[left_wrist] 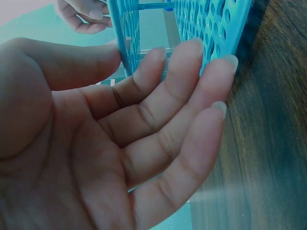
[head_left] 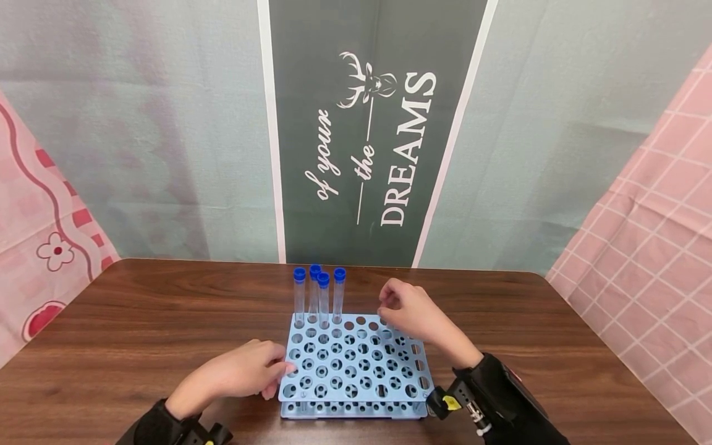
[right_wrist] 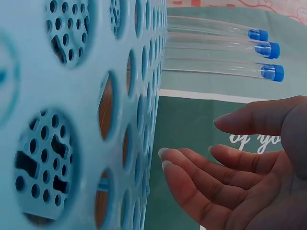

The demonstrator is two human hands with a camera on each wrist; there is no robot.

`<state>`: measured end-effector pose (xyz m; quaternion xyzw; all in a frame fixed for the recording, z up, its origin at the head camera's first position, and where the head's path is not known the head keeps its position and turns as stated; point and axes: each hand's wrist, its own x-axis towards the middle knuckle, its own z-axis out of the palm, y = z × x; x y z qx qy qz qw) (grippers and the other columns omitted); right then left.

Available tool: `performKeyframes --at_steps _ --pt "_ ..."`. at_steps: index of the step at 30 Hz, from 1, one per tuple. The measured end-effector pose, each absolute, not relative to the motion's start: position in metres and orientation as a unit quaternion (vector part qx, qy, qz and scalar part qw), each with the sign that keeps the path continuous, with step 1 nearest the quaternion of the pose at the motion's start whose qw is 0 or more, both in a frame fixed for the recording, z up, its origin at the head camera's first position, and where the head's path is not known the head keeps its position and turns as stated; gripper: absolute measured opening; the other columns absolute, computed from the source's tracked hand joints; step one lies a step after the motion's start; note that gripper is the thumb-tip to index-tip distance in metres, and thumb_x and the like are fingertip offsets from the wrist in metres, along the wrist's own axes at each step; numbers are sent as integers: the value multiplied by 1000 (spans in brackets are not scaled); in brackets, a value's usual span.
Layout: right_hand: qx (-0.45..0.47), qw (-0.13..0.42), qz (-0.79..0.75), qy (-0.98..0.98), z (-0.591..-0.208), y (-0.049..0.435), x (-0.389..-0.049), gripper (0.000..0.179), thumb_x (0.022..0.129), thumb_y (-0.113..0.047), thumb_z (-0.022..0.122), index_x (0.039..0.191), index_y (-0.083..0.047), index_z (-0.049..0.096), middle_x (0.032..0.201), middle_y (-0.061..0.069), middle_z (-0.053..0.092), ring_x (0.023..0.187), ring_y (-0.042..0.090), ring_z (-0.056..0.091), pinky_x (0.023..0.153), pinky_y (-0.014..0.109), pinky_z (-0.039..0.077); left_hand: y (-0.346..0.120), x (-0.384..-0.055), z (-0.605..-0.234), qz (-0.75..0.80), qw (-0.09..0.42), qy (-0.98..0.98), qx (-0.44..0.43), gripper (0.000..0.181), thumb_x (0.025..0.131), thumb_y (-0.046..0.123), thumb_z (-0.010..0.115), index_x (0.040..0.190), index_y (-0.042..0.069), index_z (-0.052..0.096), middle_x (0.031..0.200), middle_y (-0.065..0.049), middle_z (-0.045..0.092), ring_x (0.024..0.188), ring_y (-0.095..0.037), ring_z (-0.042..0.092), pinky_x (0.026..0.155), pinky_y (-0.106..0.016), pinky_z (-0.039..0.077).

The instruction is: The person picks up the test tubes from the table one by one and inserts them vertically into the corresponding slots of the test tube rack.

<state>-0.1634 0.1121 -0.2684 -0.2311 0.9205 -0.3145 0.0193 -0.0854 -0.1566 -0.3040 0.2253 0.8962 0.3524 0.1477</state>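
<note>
A light-blue test tube rack [head_left: 356, 358] with rows of round holes stands on the wooden table. Several clear test tubes [head_left: 338, 296] with blue caps stand upright in its far left holes; in the right wrist view their capped ends [right_wrist: 272, 73] show beyond the top plate. My left hand [head_left: 250, 371] grips the rack's left edge, thumb on the top plate and fingers at the side below it. Over the far right part of the rack, my right hand [head_left: 414, 309] has its fingers loosely bent, and nothing is visible between them.
The brown table [head_left: 194, 309] reaches to a grey-green curtain [head_left: 222, 154] with white lettering behind it. Pink cloths hang at the left [head_left: 44, 235] and right [head_left: 662, 259]. Black wrist straps with cameras sit on both forearms.
</note>
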Motion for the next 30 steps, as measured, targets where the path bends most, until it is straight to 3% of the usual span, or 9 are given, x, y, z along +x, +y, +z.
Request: performKeyframes --at_steps 30 --pt "-198 23 -312 929 -273 138 -162 9 82 -2 60 89 -2 55 75 3 57 62 14 53 56 26 45 -157 -85 -305 354 155 895 223 28 93 23 52 68 11 53 52 7 50 45 -4 42 44 -21 33"
